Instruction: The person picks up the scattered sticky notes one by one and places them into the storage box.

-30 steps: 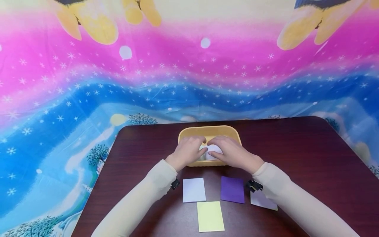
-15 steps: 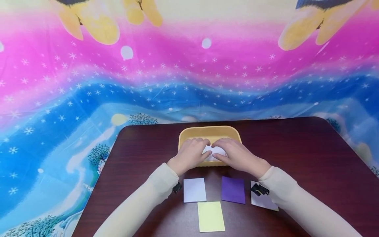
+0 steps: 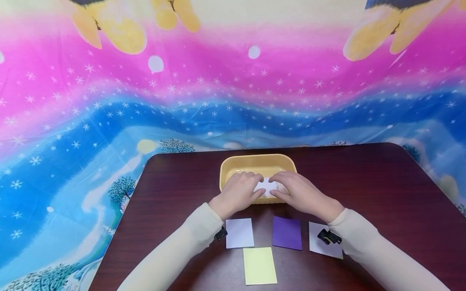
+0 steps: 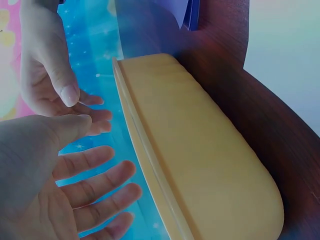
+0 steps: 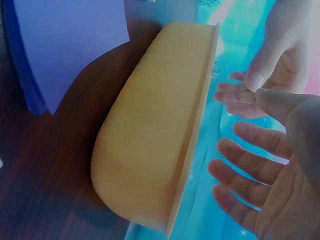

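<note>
In the head view, my left hand [image 3: 236,190] and right hand [image 3: 303,194] hover over the near side of a yellow plastic tub [image 3: 258,159]. A white flat thing [image 3: 267,186] shows in the tub between the hands; its kind is unclear and parts are hidden. Both wrist views show the fingers [image 4: 107,187] loosely spread, with nothing gripped. The thumbs point toward each other across a small gap. From the wrist views, both hands appear above the tub's rim [image 5: 192,145], apart from its wall.
On the dark wooden table [image 3: 182,182], in front of the tub, lie a white square pad [image 3: 239,233], a purple pad [image 3: 287,233], a pale yellow pad [image 3: 260,266] and another whitish pad [image 3: 316,242], partly behind the right wrist camera. A patterned cloth [image 3: 233,101] hangs behind.
Both hands have shifted to the right, the right hand further, so the gap between them has widened. More of the tub's inside and the white thing shows. The pads have not moved.
</note>
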Available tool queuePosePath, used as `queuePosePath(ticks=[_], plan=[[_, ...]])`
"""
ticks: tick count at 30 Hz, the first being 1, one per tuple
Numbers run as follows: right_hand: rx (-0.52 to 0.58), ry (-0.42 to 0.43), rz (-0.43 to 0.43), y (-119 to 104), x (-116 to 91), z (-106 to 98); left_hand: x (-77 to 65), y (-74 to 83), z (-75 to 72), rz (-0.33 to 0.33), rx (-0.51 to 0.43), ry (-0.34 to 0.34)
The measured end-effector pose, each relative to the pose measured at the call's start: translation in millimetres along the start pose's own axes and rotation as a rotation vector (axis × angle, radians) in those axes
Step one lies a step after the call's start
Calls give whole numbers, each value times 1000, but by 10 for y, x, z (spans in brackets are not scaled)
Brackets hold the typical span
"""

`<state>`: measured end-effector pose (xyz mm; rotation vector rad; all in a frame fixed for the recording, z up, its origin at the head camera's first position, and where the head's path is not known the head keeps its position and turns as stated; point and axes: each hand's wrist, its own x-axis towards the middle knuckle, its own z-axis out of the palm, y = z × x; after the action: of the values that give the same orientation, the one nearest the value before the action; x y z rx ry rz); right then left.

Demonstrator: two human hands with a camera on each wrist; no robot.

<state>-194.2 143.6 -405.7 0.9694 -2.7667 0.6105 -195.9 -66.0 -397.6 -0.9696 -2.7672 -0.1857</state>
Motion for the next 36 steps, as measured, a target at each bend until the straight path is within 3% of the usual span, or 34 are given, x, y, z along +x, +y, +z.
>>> queuePosePath(ticks=[15,36], plan=[[12,34,-13,16,-141,-83,18,121,-22,21,-3,-12],[-5,37,38,78,-315,-148,38,268,-24,69,-3,-6]])
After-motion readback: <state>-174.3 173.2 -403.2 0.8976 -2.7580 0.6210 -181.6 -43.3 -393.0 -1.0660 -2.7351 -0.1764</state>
